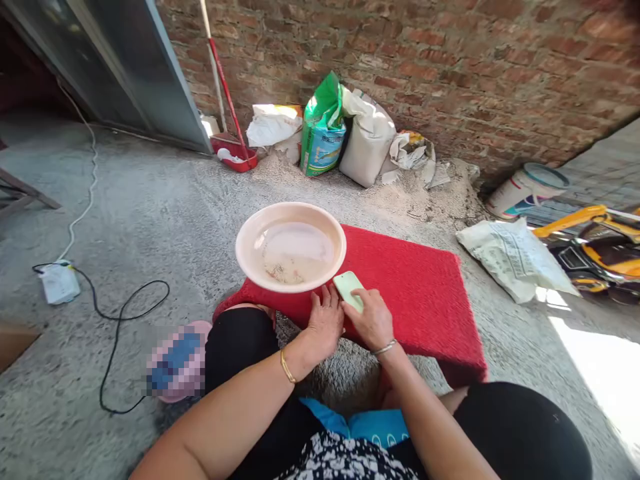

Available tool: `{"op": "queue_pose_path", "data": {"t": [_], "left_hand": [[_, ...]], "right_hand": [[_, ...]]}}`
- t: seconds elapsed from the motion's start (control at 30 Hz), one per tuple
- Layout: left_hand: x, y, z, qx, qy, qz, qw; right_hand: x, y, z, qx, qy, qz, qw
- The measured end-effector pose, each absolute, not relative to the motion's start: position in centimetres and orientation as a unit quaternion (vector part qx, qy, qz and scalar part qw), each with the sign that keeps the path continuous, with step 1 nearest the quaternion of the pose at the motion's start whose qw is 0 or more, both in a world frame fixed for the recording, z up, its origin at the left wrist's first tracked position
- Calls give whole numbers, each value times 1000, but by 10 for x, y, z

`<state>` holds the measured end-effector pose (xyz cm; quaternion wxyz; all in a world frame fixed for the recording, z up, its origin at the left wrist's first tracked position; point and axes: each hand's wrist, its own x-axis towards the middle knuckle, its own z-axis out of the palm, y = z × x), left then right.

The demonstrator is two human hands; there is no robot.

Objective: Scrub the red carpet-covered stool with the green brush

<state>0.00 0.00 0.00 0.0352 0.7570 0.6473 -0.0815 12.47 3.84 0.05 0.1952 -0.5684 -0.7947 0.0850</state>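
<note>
A wide cream basin (245, 257) stands at the left end of a bench draped in red cloth (410, 287). Shallow water and small dark and reddish bits show inside it. Just in front of its rim, my left hand (324, 323) rests on the cloth edge with fingers extended, holding nothing that I can see. My right hand (373, 321) grips a pale green flat piece (349, 287) with rounded corners and a small dark spot near its far end; its exact kind is unclear. This piece lies on the cloth beside the basin.
Against the brick wall stand a green bag (323, 127), a white sack (367, 140) and a red dustpan (235, 152). At right are a bucket (525, 190), another sack (515, 257) and a yellow-black machine (600, 247). A black cable (119, 327) loops across the floor at left.
</note>
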Motion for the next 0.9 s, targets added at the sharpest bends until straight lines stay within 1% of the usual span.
{"op": "queue_pose_path", "data": {"t": [0.07, 0.13, 0.3, 0.4, 0.5, 0.63, 0.77, 0.9], "left_hand": [[-1, -1, 0, 760, 645, -77, 31], [-2, -2, 0, 762, 644, -67, 22], [2, -2, -3, 759, 649, -62, 7], [6, -3, -3, 756, 652, -60, 3], [7, -9, 2, 758, 650, -43, 13], [3, -23, 18, 784, 620, -20, 31], [-5, -33, 32, 815, 570, -1, 104], [-12, -35, 32, 826, 549, 22, 123]], "right_hand": [[127, 40, 0, -578, -796, 59, 170], [150, 41, 0, -611, -777, 44, 147], [242, 38, 11, -757, -642, 60, 100], [264, 36, 19, -797, -593, 65, 97], [242, 36, 22, -756, -635, 76, 137], [179, 46, 24, -676, -708, 110, 172], [122, 71, 27, -682, -691, 162, 175], [89, 92, 22, -693, -653, 246, 180]]}}
